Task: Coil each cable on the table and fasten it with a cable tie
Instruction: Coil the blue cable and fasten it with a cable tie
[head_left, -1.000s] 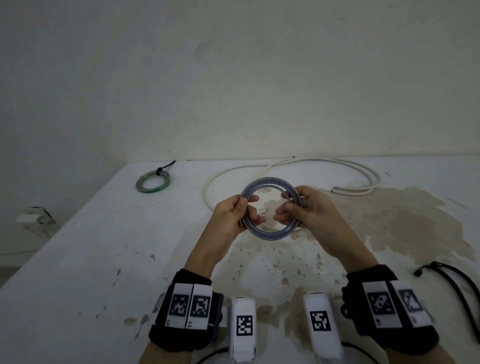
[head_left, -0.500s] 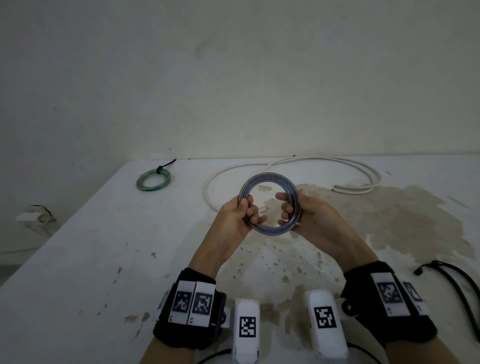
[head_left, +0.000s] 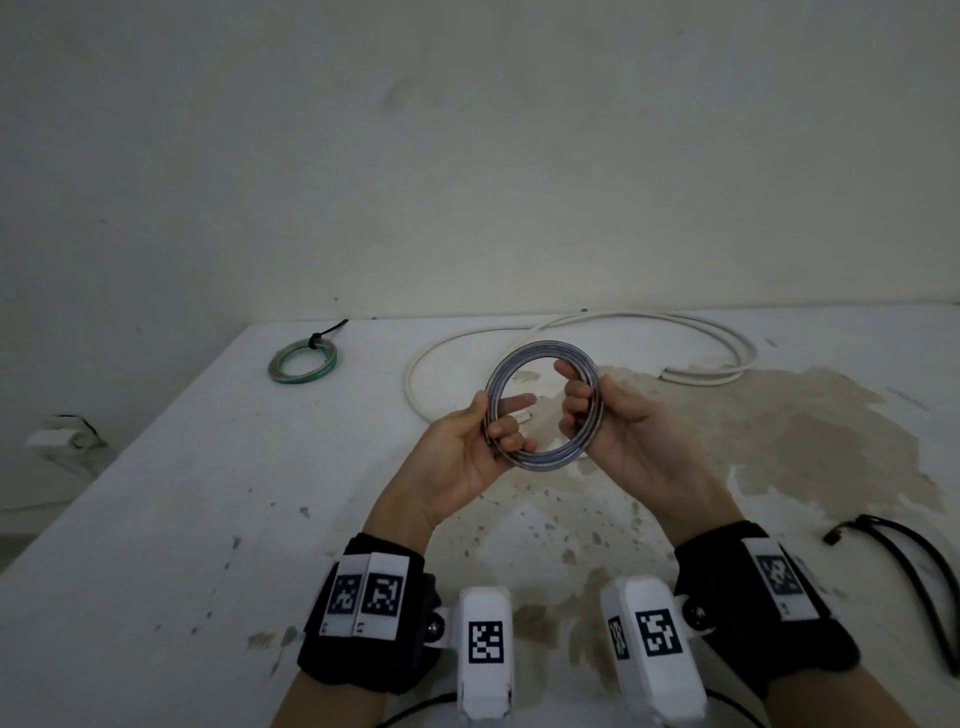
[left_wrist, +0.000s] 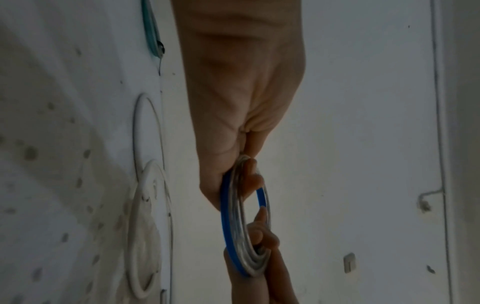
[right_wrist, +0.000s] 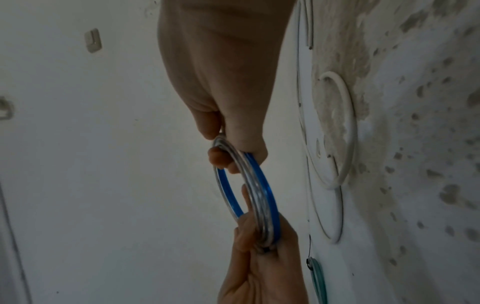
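Both hands are raised palm-up above the white, brown-stained bench (head_left: 156, 519), wrists in black bands carrying white marker blocks. The left hand (head_left: 467, 452) grips the left side of a round coil of clear, silvery cable with one blue turn (head_left: 540, 460); its thumb lies on the outer rim, its lower fingers (head_left: 506, 434) curl through the ring, and the index finger points out straight across the opening. The right hand (head_left: 631, 431) holds the opposite side, fingers curled in through the ring from the right and pinching the strands against the thumb.

The coil is held in the air between the two hands, clear of the bench, tilted so that its opening faces the head camera. In the wrist views its turns lie stacked close together, the blue turn (left_wrist: 226, 216) along one edge of the bundle (right_wrist: 270, 197).

On the bench beyond it lies a loose white cable (head_left: 571, 325) in wide loops. A small green coil fastened with a black tie (head_left: 303, 359) rests at the far left, and a black cable (head_left: 904, 551) lies at the right edge.
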